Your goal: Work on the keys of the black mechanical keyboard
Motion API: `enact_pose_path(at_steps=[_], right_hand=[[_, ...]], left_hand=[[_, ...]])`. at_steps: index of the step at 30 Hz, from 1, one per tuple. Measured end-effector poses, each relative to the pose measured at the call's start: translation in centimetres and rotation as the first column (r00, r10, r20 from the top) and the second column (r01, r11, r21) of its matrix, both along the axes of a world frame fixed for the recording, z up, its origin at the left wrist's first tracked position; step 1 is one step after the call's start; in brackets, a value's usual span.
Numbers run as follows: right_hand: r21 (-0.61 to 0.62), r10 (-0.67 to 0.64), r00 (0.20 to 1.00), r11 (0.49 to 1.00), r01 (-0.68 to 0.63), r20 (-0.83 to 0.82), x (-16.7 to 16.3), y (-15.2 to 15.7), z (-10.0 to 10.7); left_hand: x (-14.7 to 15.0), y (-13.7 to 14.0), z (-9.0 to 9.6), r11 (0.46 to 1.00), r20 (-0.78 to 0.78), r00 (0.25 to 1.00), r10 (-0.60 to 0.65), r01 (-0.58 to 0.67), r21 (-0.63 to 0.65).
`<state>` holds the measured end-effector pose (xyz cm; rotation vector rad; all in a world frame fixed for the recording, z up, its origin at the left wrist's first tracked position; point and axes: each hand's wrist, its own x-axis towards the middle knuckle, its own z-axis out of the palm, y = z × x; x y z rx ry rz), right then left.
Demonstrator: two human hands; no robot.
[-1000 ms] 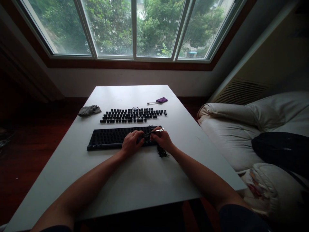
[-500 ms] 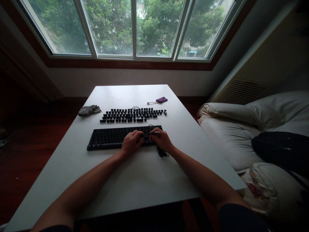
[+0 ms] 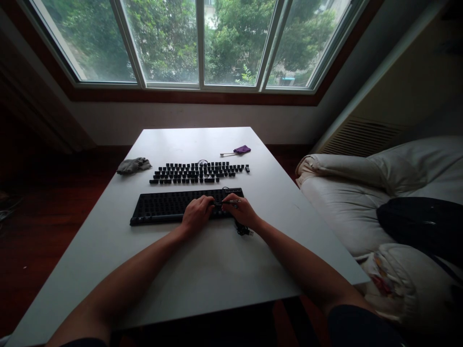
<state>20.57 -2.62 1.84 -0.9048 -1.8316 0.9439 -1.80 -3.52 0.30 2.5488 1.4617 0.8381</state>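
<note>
A black keyboard (image 3: 162,206) with its keycaps pulled off lies across the white table. My left hand (image 3: 197,211) rests over its right half, fingers curled and thumb pressed in; what they pinch, if anything, is hidden. Close beside it, my right hand (image 3: 240,211) is closed around a slim, dark, pen-like tool (image 3: 235,201). The tool lies nearly level, its front end pointing left toward the left fingertips, above the keyboard's right part. Beyond the keyboard, several rows of loose black keycaps (image 3: 186,172) are laid out.
A grey cloth (image 3: 133,166) lies at the table's left edge. Toward the back right are a purple cloth pouch (image 3: 242,149) and a thin white stick (image 3: 227,154). A coiled USB cable (image 3: 243,229) sits below my right hand. A pale sofa (image 3: 340,193) stands at right.
My right hand has shifted slightly left, and the tool has turned and dropped a little, closer to level. My left fingers have moved slightly; the keyboard and keycaps stay put.
</note>
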Motion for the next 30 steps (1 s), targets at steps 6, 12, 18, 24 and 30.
enact_pose_path(at_steps=[6, 12, 18, 24, 30], right_hand=[[0.091, 0.006, 0.994, 0.996, -0.016, 0.105, -0.1, -0.3, 0.4], [0.107, 0.022, 0.989, 0.994, -0.037, 0.143, -0.2, -0.4, 0.1], [0.037, 0.03, 0.992, 0.999, -0.035, 0.124, -0.1, -0.1, -0.1], [-0.014, -0.017, 0.998, 1.0, 0.017, 0.055, -0.2, 0.3, -0.6], [-0.188, 0.072, 0.991, 0.978, -0.093, -0.116, 0.0, 0.8, -1.0]], left_hand=[[0.2, 0.0, -0.2, 1.0, -0.034, 0.999, 0.021, -0.021, -0.002], [0.3, 0.0, -0.1, 0.997, -0.086, 0.994, 0.069, -0.072, -0.033], [0.5, 0.1, 0.2, 0.999, -0.18, 0.983, 0.037, -0.04, -0.012], [0.5, 0.0, 0.5, 1.0, -0.216, 0.976, 0.002, 0.0, 0.011], [0.4, 0.1, 0.4, 1.0, -0.191, 0.981, -0.018, 0.02, 0.013]])
